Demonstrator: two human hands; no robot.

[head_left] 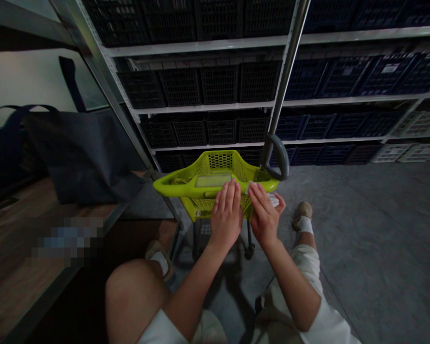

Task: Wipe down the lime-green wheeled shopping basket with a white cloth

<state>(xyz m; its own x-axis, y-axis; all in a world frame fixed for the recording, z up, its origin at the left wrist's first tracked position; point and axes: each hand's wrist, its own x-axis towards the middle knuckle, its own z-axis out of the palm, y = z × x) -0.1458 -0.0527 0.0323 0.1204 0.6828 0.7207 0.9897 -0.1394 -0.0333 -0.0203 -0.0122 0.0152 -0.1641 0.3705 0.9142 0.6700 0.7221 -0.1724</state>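
A lime-green wheeled shopping basket (215, 172) stands on the floor right in front of my knees. My left hand (226, 215) lies flat against its near rim, fingers stretched out and together, holding nothing. Beside it, my right hand (264, 215) presses a small white cloth or wipe (272, 198) against the rim's right side; the fingers are extended over it. A grey curved handle (281, 160) rises at the basket's right corner on a metal pole (286, 71).
Metal shelving (236, 45) with rows of dark plastic crates fills the back wall. A wooden shelf (28, 239) at left carries a dark tote bag (82, 153). Grey concrete floor (372, 239) stretches to the right. My feet flank the basket.
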